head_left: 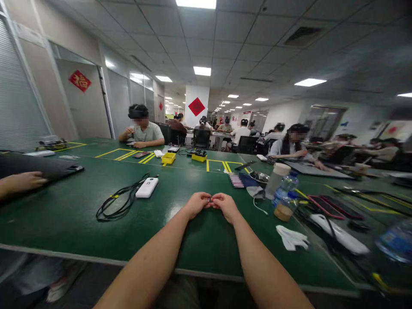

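Both my hands meet over the green table (154,231), fingertips almost touching. My left hand (197,205) is closed in a pinch, and my right hand (226,206) pinches from the other side. Between the fingertips sits a tiny dark, partly shiny piece (210,199), too small to name and mostly covered by the fingers. To the left of my hands lies a white power bank (147,188) marked 15, with a coiled black cable (117,201) beside it.
At right stand a translucent cup (277,180), plastic bottles (286,189), a metal bowl (259,177) and a crumpled white cloth or tissue (292,237). Yellow trays (168,159) lie farther back. Another person's hand (27,184) rests at the left; more people sit across the table.
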Tool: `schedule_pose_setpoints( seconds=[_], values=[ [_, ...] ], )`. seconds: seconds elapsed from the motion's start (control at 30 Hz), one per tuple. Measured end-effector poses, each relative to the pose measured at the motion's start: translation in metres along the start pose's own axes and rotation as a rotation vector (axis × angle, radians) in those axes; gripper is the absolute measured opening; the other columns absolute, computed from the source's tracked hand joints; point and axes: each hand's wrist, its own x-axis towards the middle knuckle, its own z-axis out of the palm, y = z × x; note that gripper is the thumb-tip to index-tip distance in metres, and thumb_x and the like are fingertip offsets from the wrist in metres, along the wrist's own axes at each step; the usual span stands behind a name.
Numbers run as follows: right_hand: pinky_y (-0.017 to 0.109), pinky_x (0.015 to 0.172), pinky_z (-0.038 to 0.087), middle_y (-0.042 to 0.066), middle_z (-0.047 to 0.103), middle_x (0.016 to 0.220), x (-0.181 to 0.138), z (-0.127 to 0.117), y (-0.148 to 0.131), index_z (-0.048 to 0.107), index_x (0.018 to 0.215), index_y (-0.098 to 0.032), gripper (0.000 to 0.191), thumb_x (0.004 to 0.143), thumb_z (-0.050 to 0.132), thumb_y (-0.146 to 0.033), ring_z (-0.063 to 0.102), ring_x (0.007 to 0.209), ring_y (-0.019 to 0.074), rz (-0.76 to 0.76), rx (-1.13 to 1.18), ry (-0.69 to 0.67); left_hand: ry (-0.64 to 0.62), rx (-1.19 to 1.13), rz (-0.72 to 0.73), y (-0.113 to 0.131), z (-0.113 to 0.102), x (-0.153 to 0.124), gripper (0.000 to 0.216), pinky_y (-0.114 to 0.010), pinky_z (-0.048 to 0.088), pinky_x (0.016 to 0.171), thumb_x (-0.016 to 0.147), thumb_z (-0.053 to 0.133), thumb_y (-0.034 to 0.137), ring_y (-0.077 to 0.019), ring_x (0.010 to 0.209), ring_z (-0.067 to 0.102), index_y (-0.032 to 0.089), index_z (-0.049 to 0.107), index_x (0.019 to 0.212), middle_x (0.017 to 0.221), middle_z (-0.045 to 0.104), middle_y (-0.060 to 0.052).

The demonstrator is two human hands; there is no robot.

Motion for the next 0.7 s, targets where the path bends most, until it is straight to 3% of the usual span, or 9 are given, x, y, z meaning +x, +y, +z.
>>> schedule_pose_setpoints(
  seconds=[0.1, 0.3, 0.53, 0.7],
  values=[
    [0.022, 0.056, 0.052, 0.004, 0.069, 0.074, -0.0003, -0.0012, -0.0041, 0.062, 0.080, -0.014, 0.019, 0.062, 0.066, -0.015, 0.066, 0.062, 0.0134, 0.014, 0.051, 0.023, 0.046, -0.017, -0.013, 0.0039, 0.0001, -0.0032, 0.022, -0.022, 0.048, 0.066, 0.073, 0.054, 0.002, -0.0099, 0.065, 0.062, 0.009, 0.064, 0.092, 0.079, 0.068, -0.007],
    [0.022, 0.056, 0.050, 0.002, 0.067, 0.069, -0.0002, -0.0042, -0.0021, 0.064, 0.079, -0.014, 0.020, 0.060, 0.069, -0.015, 0.063, 0.058, 0.0115, 0.016, 0.038, 0.011, -0.039, -0.002, 0.003, 0.0011, -0.0009, -0.0034, 0.019, -0.020, 0.047, 0.062, 0.075, 0.057, 0.007, -0.0077, 0.059, 0.058, 0.009, 0.064, 0.093, 0.072, 0.066, -0.005],
    [0.022, 0.056, 0.050, 0.004, 0.068, 0.074, 0.0005, -0.0052, -0.0007, 0.064, 0.082, -0.013, 0.022, 0.061, 0.069, -0.017, 0.062, 0.059, 0.0113, 0.017, 0.030, 0.012, -0.001, -0.003, 0.003, -0.0028, -0.0012, -0.0018, 0.021, -0.018, 0.045, 0.057, 0.074, 0.056, 0.004, -0.0072, 0.057, 0.057, 0.009, 0.063, 0.093, 0.068, 0.065, -0.003],
    [0.022, 0.056, 0.050, 0.004, 0.068, 0.074, -0.0016, -0.0028, -0.0039, 0.064, 0.080, -0.013, 0.019, 0.062, 0.069, -0.016, 0.062, 0.059, 0.0112, 0.011, 0.025, 0.007, 0.010, -0.042, -0.015, -0.0047, -0.0016, -0.0005, 0.024, -0.018, 0.047, 0.060, 0.073, 0.054, 0.000, -0.0075, 0.060, 0.060, 0.010, 0.064, 0.092, 0.075, 0.067, -0.005]
  ],
)
